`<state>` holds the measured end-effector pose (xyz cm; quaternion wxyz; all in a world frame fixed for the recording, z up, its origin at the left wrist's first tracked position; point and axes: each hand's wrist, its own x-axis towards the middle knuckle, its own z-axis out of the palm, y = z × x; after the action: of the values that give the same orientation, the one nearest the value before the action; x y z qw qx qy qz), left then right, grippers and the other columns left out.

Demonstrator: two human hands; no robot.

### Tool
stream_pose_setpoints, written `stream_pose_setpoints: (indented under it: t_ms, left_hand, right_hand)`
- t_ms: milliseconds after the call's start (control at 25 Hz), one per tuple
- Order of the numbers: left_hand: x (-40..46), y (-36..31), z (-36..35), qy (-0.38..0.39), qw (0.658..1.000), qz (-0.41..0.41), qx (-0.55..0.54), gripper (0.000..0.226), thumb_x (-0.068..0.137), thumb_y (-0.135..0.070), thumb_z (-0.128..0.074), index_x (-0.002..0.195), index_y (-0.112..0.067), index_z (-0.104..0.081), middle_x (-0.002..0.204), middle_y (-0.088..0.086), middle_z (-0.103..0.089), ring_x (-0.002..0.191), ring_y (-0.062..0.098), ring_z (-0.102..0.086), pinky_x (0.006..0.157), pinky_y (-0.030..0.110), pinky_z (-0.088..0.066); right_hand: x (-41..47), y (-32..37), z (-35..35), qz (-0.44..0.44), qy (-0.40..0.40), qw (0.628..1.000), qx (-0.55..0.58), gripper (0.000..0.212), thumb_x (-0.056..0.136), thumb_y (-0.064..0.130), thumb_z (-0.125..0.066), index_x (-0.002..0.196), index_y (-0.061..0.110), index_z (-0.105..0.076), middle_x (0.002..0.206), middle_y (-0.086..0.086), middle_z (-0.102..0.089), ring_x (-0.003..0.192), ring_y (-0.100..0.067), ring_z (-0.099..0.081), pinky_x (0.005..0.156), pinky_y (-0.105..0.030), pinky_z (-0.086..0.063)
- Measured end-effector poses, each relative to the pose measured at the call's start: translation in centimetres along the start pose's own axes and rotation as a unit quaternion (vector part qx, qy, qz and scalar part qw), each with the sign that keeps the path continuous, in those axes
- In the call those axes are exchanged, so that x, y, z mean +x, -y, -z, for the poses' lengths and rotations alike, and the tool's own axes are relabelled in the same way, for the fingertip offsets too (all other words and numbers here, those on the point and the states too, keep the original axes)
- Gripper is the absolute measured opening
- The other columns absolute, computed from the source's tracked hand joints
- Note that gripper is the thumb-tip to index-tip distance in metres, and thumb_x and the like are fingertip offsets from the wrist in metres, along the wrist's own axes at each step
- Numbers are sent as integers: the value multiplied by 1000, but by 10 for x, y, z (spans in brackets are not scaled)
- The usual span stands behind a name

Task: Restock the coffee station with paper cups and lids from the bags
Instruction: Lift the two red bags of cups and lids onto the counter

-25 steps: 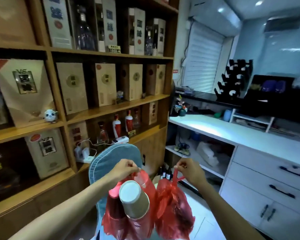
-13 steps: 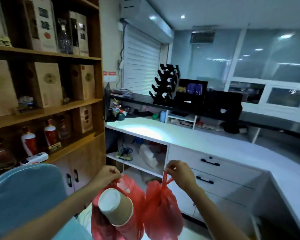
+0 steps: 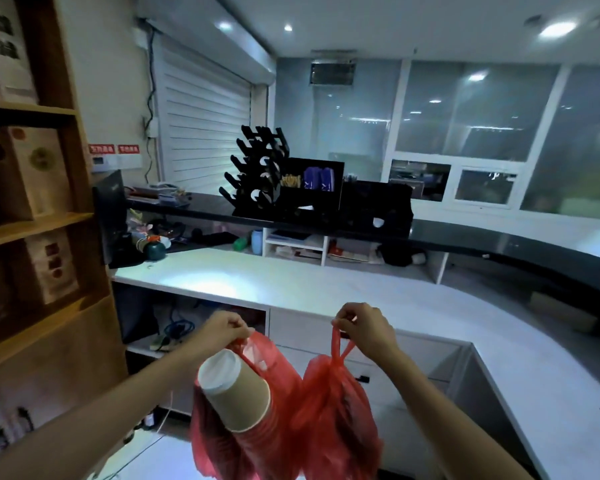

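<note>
Two red plastic bags hang in front of me, low in the head view. My left hand (image 3: 222,329) grips the handles of the left red bag (image 3: 274,372), and a stack of brown paper cups (image 3: 234,393) sticks out of it bottom-up. My right hand (image 3: 364,329) pinches the handles of the right red bag (image 3: 333,410), which is knotted; its contents are hidden. Beyond the bags, on the dark upper counter, stands a black cup and lid dispenser rack (image 3: 257,171) beside a black condiment organiser (image 3: 312,180).
A white L-shaped counter (image 3: 291,289) with drawers runs ahead and to the right, below a dark raised counter (image 3: 499,237). A wooden shelf unit (image 3: 32,220) with boxed goods fills the left. A monitor (image 3: 110,216) and small clutter sit at the counter's left end.
My view has swung right, from the wooden shelves to the counter and the dispenser rack. Both hands still hold the red bags, now closer to the counter.
</note>
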<state>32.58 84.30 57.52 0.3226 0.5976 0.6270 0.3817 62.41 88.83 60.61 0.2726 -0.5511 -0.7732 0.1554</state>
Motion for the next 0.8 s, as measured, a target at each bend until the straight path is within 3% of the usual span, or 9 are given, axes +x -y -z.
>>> stream_pose_setpoints:
  t_ms: [160,320,520,680,800]
  left_hand:
    - [100,-14,5,16,1000,-15,-12,31,87,-5,-71,59,-17,-69,66,11,-70,60,19,-61,65,31,-45]
    - [198,-37,18,29,997,-59,-32,25,90,-6,-70,65,-10,-67,59,4,-67,53,12,-57,59,27,-44]
    - [315,-61,38,31,993,-93,-69,19,89,-4,-70,72,-3,-61,55,-1,-66,49,9,-57,53,19,-44]
    - [386,-64,58,11,992,-106,-69,22,82,-21,-78,69,-11,-64,60,0,-67,55,10,-57,62,27,-43]
    - [438,-57,63,8,993,-99,-63,21,87,-17,-75,71,-8,-65,63,3,-67,60,14,-57,67,29,-44]
  right_hand:
    - [84,-19,11,-19,-30,999,-16,11,92,36,-69,88,26,-71,87,11,-71,79,-10,-65,65,-28,-50]
    - [173,-27,18,-14,-55,998,-17,13,92,35,-69,80,28,-68,83,11,-71,80,-9,-65,70,-34,-54]
    - [284,-36,15,-23,-97,995,-8,14,92,34,-68,80,26,-69,79,11,-69,79,-10,-64,59,-26,-43]
    - [359,-36,6,-13,-121,992,20,13,92,35,-69,81,28,-68,75,12,-68,74,-7,-64,60,-25,-46]
    - [416,-42,-9,-8,-108,994,30,13,92,35,-68,81,30,-67,76,13,-70,75,-5,-65,60,-24,-46]
